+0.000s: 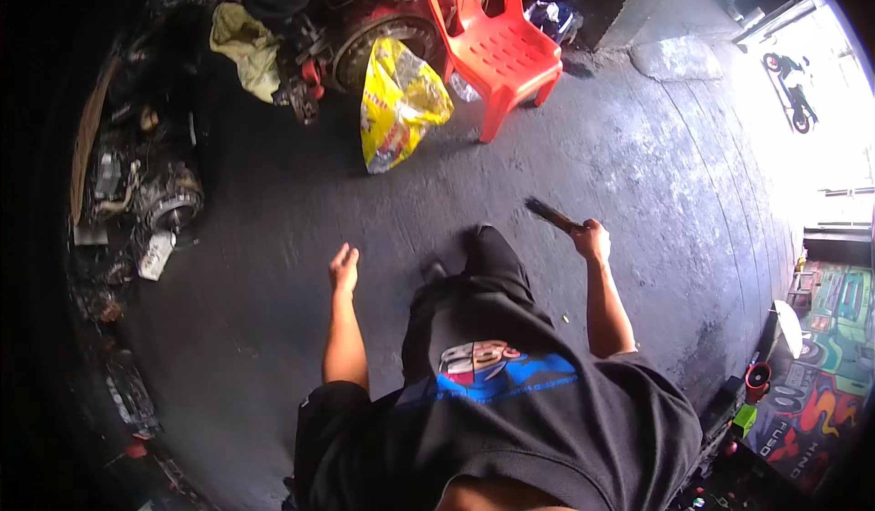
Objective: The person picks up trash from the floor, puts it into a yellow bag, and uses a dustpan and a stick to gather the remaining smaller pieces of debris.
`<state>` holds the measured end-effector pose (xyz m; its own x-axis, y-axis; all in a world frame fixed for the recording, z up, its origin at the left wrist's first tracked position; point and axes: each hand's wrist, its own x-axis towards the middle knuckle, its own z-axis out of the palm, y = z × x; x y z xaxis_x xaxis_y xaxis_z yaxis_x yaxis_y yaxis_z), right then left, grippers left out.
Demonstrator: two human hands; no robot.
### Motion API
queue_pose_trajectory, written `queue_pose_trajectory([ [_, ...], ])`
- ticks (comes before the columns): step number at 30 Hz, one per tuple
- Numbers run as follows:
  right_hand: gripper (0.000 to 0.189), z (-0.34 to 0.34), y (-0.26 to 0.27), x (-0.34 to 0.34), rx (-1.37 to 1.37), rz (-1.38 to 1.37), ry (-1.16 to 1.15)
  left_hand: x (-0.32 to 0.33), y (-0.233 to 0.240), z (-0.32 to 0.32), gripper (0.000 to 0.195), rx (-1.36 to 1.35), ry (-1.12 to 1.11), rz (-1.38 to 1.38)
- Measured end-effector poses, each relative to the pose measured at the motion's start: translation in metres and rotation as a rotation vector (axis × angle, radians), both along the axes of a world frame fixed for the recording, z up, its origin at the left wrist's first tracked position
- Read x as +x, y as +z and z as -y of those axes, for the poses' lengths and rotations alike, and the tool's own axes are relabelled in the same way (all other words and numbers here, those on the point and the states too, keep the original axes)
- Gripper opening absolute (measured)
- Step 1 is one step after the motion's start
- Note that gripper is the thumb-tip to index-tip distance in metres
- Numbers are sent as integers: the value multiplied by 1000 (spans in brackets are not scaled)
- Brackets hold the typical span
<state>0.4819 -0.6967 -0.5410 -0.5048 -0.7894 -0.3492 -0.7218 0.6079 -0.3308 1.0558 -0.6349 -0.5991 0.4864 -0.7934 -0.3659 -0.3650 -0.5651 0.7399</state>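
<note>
My right hand (593,241) is closed around the handle of a brush (552,215), which looks like a paintbrush. Its dark bristle end points away to the upper left, above the floor. My left hand (344,268) hangs over the dark floor with nothing in it, its fingers loosely bent and somewhat apart. Between the two arms are my dark trousers and one shoe (434,272), partly blurred. Farther ahead, a crumpled yellow plastic bag (396,111) rests on the floor beside a red plastic chair (506,49).
Greasy machine parts (171,200) line the left side. A pale cloth (246,49) lies near a wheel (383,32) at the top. Bright daylight enters at the right, where a motorcycle (791,92) stands outside. A painted wall (813,374) and a red megaphone-like object (758,379) are lower right.
</note>
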Motion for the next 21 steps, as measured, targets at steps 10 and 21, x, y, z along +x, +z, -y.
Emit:
queue_pose_trajectory([
  [10,28,314,-118,87,111,52,127,-88,7,403,72,119,-181,-91],
  [21,51,526,-192,114,83,129,-68,-108,-90,542,41,197,-282,292],
])
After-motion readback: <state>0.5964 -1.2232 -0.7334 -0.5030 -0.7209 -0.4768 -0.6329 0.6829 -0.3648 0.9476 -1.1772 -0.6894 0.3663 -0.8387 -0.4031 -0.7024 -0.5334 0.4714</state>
